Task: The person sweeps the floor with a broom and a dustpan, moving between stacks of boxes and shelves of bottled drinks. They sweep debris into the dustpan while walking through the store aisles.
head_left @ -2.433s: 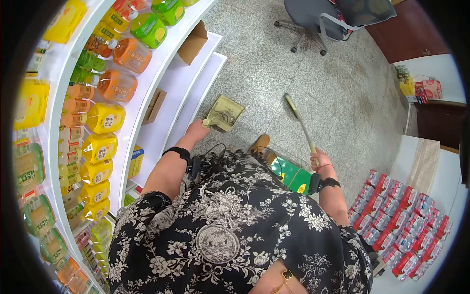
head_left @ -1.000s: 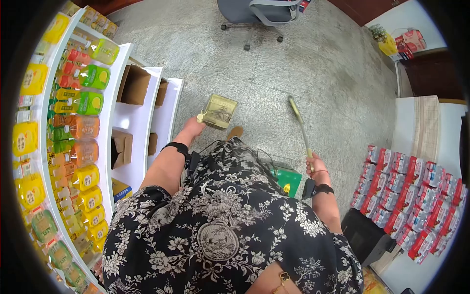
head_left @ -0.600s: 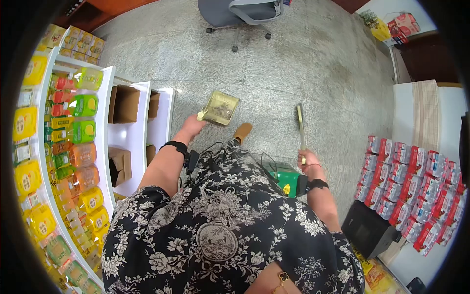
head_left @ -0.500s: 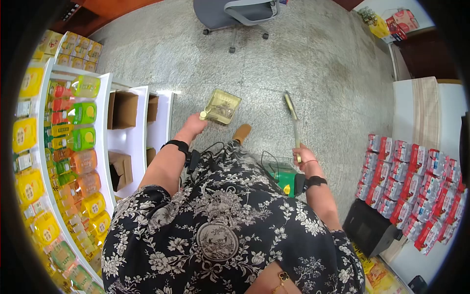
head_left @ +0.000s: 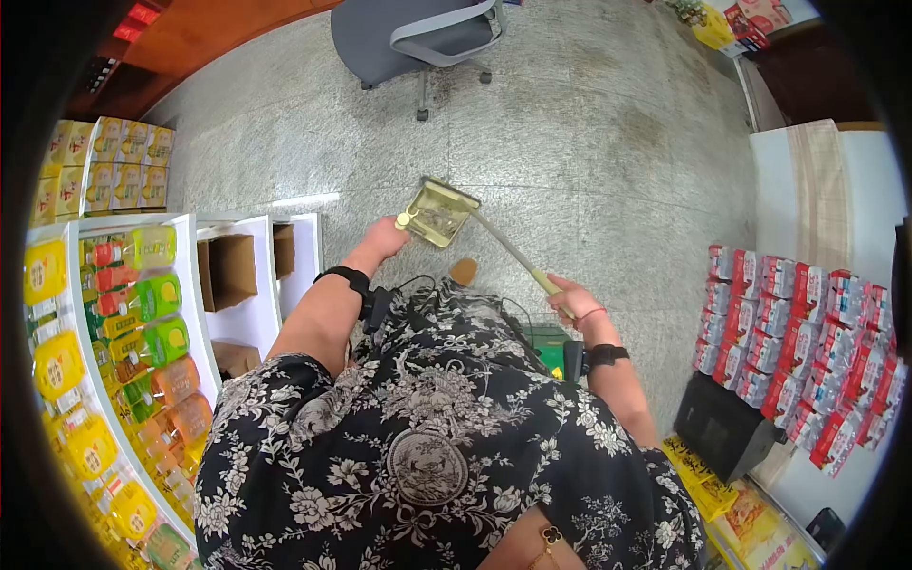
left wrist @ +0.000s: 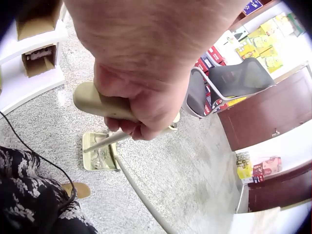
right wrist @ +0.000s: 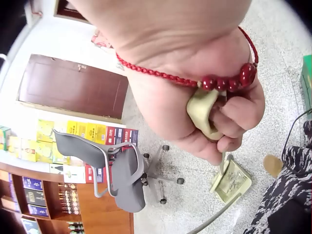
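Note:
My left hand (head_left: 385,237) grips the upright handle of a pale yellow-green dustpan (head_left: 433,196), curled round its rounded top in the left wrist view. The pan rests on the floor ahead of me, with greyish litter inside. My right hand (head_left: 573,296) holds the pale end of a long-handled broom (head_left: 515,253), fingers wrapped round it in the right wrist view. The broom slants forward and left, its head overlapping the dustpan's far right rim. In the left wrist view, the dustpan (left wrist: 86,146) appears below the fist.
White shelves (head_left: 261,237) with bottled drinks and cardboard boxes stand close on the left. A grey swivel chair (head_left: 418,43) is ahead. On the right are stacked red packs (head_left: 793,332) and a black box (head_left: 724,427). A green box (head_left: 549,347) sits near my legs.
The broom head has swung left from the floor on the right to the dustpan, and my right hand has shifted slightly left. The view has turned; the chair appears further left.

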{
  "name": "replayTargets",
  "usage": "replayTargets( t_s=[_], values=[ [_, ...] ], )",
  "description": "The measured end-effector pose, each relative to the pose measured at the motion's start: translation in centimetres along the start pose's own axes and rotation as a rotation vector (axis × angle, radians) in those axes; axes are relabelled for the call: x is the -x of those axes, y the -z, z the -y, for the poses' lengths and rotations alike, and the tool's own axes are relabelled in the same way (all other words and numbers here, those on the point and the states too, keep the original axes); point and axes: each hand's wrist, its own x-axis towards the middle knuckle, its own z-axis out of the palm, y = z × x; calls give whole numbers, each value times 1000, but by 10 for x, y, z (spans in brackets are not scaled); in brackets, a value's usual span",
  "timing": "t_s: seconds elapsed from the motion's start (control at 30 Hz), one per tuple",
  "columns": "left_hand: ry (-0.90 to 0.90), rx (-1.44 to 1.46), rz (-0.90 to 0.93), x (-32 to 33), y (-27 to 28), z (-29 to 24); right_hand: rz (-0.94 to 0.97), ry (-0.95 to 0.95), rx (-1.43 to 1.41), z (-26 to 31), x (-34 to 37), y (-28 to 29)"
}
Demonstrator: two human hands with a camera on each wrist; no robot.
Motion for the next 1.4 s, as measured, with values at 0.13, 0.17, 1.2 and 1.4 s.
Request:
replayTargets(
  t_s=[0.13,0.17,1.2,1.4],
  values=[
    [37,7,90,-10,26,-14,-19,26,-181,-11,9,27],
    [28,0,93,-20,28,-12,-81,31,-198,-11,16,30],
    [-190,-178,168,-60,-15,-130,-103,-28,-137,25,18,80],
    [-57,-53,212,-60,-27,-178,-131,3,-159,22,48,156]
  ],
)
